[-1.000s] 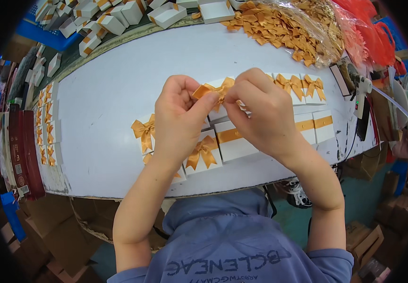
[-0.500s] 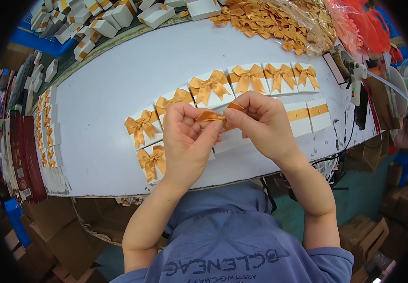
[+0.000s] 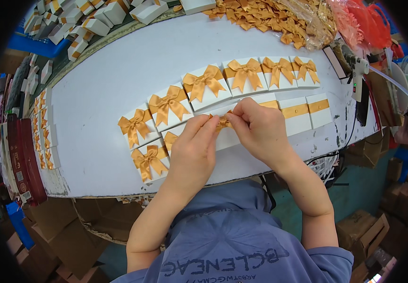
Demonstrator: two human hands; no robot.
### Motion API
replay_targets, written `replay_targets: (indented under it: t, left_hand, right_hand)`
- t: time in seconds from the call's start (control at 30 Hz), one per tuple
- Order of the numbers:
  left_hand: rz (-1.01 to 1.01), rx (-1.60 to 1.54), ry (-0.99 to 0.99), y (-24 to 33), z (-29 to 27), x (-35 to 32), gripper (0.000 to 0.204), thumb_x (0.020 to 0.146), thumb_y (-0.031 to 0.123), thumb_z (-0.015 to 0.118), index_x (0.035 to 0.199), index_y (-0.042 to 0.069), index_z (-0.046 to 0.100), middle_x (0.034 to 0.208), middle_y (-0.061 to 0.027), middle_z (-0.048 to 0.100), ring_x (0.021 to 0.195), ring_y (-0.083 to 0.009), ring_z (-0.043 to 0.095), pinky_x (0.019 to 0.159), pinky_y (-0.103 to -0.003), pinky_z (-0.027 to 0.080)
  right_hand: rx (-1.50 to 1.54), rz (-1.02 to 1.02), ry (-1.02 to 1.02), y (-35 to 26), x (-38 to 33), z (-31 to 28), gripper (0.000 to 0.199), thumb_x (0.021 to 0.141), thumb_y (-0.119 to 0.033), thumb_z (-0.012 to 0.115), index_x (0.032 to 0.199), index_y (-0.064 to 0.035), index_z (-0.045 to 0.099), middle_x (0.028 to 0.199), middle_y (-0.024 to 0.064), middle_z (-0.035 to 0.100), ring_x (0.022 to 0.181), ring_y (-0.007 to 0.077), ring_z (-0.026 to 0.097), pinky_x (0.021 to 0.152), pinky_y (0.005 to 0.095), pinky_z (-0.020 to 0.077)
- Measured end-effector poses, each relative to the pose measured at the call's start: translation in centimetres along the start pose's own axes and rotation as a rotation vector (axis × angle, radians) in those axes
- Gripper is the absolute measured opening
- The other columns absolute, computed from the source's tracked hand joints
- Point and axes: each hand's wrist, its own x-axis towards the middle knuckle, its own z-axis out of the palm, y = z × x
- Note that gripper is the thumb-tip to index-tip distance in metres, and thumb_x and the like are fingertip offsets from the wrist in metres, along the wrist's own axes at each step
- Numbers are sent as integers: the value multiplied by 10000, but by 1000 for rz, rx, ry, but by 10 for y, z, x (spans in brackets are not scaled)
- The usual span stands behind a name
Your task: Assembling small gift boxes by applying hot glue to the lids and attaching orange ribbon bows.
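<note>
Pinched fingers of my left hand (image 3: 193,150) and my right hand (image 3: 261,134) hold the two sides of a small gold ribbon bow (image 3: 223,123). The bow sits over a white gift box (image 3: 227,140) in the near row; my fingers hide whether it touches the lid. Right of my hands, one white box (image 3: 297,115) and another white box (image 3: 318,111) wear flat gold bands with a small dot in the middle. A bow-topped box (image 3: 149,162) stands at the near row's left end. Behind runs a row of boxes with gold bows (image 3: 204,85).
Loose gold bows (image 3: 265,16) lie heaped at the far edge, partly under clear plastic. A glue gun (image 3: 358,70) stands at the right. White boxes (image 3: 95,26) pile up at the far left. Finished boxes (image 3: 47,137) line the left side beside a dark red box (image 3: 27,158).
Both hands have brought the bow down onto or close over the near-row box. My left hand has turned, its fingers now pointing forward. The view has shifted slightly.
</note>
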Motion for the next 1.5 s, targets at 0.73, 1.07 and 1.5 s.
replay_targets:
  t: [0.73,1.07,1.5]
  left_hand:
    - [232,599,-221,4,-4,-1,433,721,40,530,1143,128,580,1077,-95,531,1050,-251,458,881,-407,277]
    - [185,473,-254,11,-22,14,446,738,66,584,1181,90,540,1057,-91,532,1048,-257,465,888,-414,266]
    - [-348,-1232,188,25,10,104,219,843,65,598,1026,-9,501,967,-81,605,837,-95,575,728,-222,461]
  right_hand:
    - [-663,95,194,120,192,-54,293,756,-239,621,999,-77,625,816,93,650,778,261,621,700,355,479]
    - [-386,54,43,97,191,-42,203,726,-222,668,871,-82,652,824,105,619,775,250,585,697,350,464]
    - [1233,302,-202,4,78,-27,303,805,-166,627,1051,-7,547,879,14,602,758,79,528,665,243,424]
